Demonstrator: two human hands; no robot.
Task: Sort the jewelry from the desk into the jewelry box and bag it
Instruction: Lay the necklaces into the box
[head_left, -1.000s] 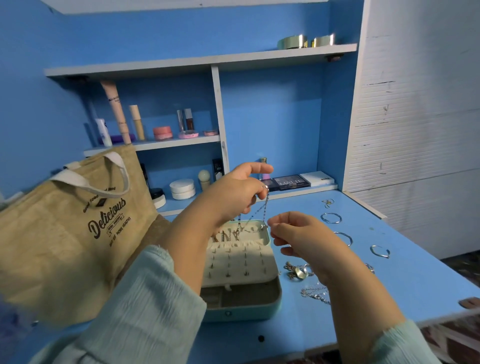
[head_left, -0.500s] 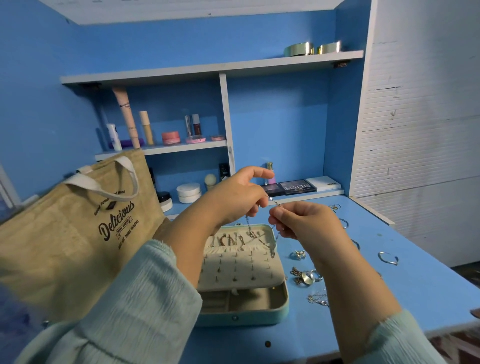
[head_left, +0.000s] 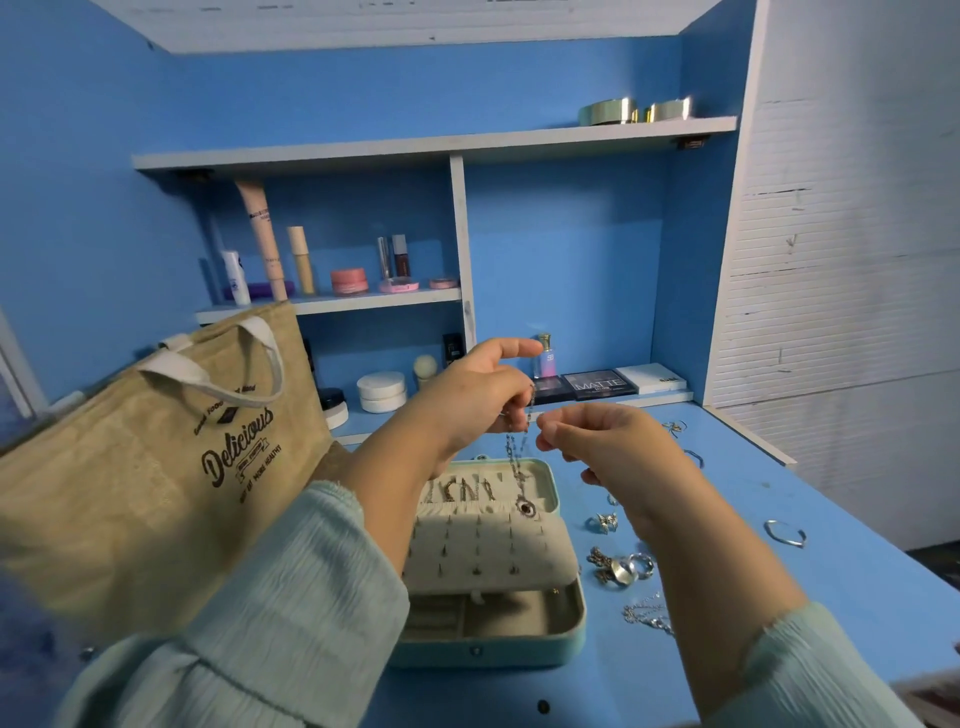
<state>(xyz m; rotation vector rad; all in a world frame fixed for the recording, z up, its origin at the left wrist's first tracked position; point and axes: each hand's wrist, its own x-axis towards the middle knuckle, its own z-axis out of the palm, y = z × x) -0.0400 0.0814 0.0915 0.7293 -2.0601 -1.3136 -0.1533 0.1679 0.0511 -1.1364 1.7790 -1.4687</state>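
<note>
An open teal jewelry box (head_left: 566, 652) with a cream padded insert sits on the blue desk (head_left: 857, 561) in front of me. Above it my left hand (head_left: 470, 400) and my right hand (head_left: 602, 431) each pinch one end of a thin silver necklace (head_left: 517, 467). The chain hangs down between them, and its round pendant (head_left: 524, 507) dangles over the box's back section. Loose rings (head_left: 631, 566), a chain (head_left: 647, 616) and thin bangles (head_left: 784, 532) lie on the desk to the right. A tan tote bag (head_left: 156, 478) printed "Delicious" stands at the left.
Shelves behind the desk hold cosmetics tubes and jars (head_left: 348, 280), a perfume bottle (head_left: 545, 358) and eyeshadow palettes (head_left: 600, 384). Gold bangles (head_left: 608, 111) sit on the top shelf. A white ribbed wall (head_left: 841, 260) bounds the desk on the right.
My hands drew closer together and lifted slightly, still pinching the necklace; the pendant now hangs lower over the box's back section. My view shifted a little upward.
</note>
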